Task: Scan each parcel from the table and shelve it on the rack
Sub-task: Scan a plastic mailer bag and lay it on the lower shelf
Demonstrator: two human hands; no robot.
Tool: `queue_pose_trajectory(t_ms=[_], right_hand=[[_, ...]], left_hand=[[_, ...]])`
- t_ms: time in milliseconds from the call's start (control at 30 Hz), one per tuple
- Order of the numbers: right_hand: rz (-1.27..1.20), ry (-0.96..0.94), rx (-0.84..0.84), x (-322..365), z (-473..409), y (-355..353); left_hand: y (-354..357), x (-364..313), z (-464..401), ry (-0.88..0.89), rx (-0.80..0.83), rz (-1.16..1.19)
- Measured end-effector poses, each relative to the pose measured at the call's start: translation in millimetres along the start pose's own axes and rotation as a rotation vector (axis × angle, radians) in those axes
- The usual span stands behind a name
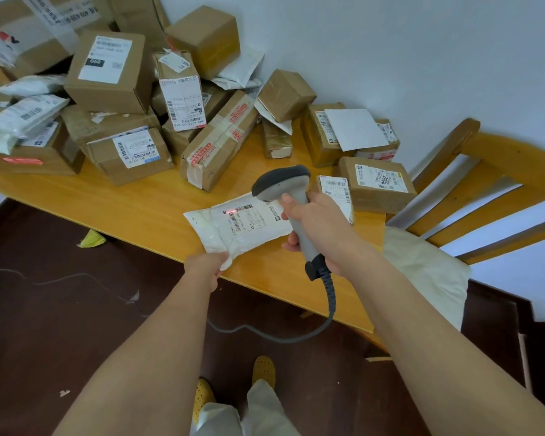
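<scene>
At the far left we see a heap of cardboard boxes (110, 70) and white mailers piled on the desk (132, 202), reaching to the far wall. Nearer, our left hand (206, 267) pinches the near left corner of a white parcel bag (236, 225), its fingers closed on the plastic; the bag's far part seems to rest on the desk, though we cannot tell for sure. A red scan line lies across the barcode on the bag's label (244, 215). Just right of the bag, our right hand (318, 228) grips the handle of a grey scanner (280, 184), fingers wrapped around it, its head over the bag's far right end and pointed down at the label. The scanner's cable (324, 319) hangs from the handle past the near desk edge. Further right, small labelled boxes (378, 184) sit on the desk, and a wooden chair (472, 196) with a pale cushion stands at the right.
</scene>
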State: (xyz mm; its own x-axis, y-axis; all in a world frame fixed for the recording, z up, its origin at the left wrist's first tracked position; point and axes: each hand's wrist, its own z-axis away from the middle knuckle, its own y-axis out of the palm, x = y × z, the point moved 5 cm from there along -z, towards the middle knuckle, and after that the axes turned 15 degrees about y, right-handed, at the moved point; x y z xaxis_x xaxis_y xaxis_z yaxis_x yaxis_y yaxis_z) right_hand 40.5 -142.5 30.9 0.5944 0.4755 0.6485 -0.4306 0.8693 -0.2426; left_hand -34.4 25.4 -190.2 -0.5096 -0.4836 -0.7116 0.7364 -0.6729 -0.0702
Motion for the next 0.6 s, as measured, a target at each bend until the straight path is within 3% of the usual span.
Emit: queue_pose_trajectory(t_ms=[233,600], right_hand=[[0.077,-0.035,0.102,8,-5,30],[0.265,-0.134,0.316,-29,50,174]], left_hand=[[-54,-19,30,0.088,0.064,0.289],[-269,-6,132,0.298,0.0,0.548]])
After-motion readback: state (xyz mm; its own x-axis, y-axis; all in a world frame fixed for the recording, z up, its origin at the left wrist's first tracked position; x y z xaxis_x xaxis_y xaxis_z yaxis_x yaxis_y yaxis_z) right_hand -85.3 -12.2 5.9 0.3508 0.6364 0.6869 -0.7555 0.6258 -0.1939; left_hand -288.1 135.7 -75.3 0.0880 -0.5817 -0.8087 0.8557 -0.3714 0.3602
